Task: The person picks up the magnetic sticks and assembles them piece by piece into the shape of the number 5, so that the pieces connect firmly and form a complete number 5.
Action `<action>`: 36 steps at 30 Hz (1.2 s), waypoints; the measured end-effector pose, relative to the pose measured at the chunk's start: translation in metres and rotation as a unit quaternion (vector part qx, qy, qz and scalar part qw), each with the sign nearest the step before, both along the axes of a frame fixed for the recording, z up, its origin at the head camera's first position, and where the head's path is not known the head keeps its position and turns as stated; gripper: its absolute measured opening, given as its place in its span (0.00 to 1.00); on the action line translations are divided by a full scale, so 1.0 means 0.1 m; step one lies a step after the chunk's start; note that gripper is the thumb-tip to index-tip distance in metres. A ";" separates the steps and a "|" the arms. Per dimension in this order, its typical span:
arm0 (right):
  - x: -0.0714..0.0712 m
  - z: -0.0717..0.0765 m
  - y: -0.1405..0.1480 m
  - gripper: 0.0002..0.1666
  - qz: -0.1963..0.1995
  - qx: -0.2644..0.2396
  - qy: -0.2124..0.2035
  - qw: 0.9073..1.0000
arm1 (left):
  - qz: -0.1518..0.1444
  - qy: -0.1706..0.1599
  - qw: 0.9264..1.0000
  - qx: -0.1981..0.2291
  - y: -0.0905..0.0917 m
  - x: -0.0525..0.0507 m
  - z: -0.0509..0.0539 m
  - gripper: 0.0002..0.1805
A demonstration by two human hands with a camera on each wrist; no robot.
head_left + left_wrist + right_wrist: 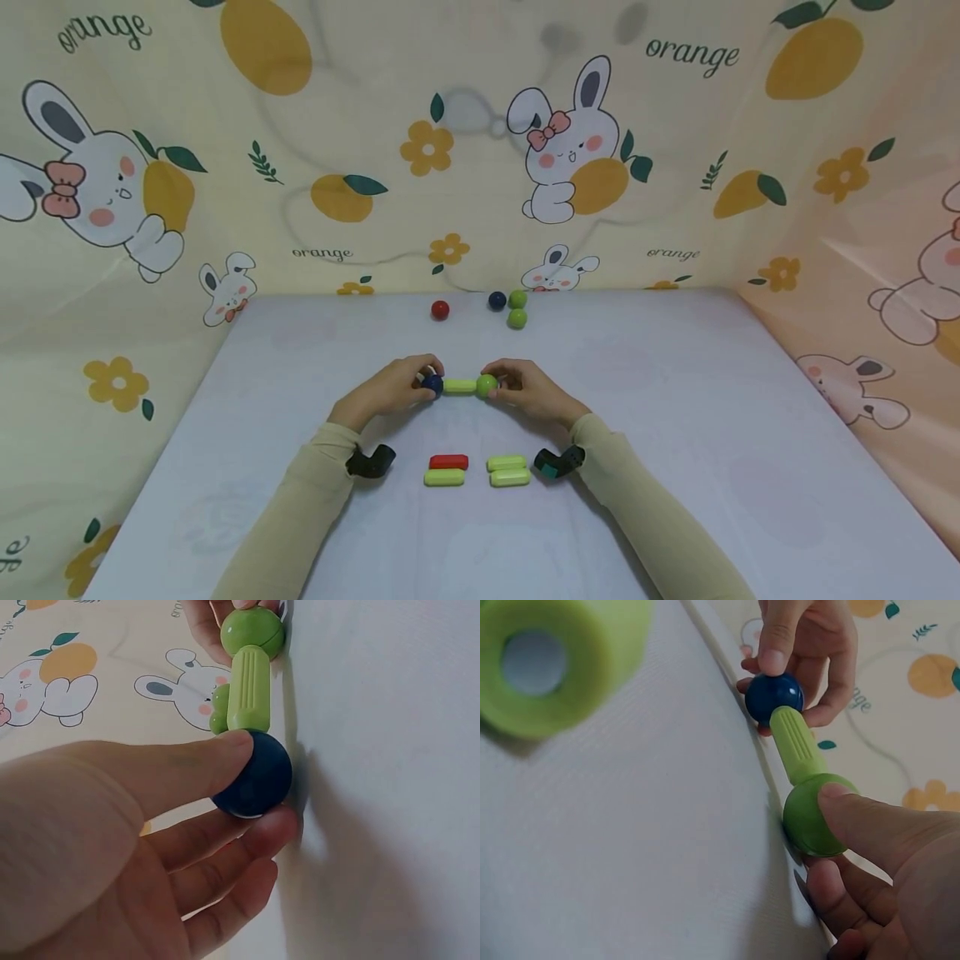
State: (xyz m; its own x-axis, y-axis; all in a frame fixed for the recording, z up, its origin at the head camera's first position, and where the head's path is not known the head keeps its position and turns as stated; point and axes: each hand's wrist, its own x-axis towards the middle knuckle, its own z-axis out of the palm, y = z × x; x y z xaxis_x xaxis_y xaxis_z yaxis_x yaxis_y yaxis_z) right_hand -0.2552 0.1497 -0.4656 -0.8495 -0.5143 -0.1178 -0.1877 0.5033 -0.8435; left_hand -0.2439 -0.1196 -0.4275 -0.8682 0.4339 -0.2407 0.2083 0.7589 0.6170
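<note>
A light green rod (460,387) joins a dark blue ball (432,383) at its left end to a green ball (487,385) at its right end. Thumb and fingers of my left hand (395,385) pinch the blue ball. My right hand (534,390) pinches the green ball between thumb and fingers. The left wrist view shows the blue ball (259,776) up close, against the end of the ribbed rod (249,688). In the right wrist view the green ball (817,814) sits under my right thumb, touching the rod's near end.
Nearer my body lie a red rod (448,462) and a light green rod (444,477), with two more light green rods (510,477) to their right. Along the back edge rest a red ball (440,310), a dark blue ball (497,301) and two green balls (517,318).
</note>
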 end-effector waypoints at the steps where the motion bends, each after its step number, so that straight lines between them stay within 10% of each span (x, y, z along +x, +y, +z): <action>1: 0.00 0.00 0.00 0.23 0.000 0.000 0.001 1.000 | -0.001 0.002 1.000 0.000 0.00 0.00 0.00 0.17; 36: 0.00 0.00 0.01 0.23 -0.001 0.003 0.015 1.000 | 0.014 0.003 1.000 0.009 -0.05 0.04 0.13 0.21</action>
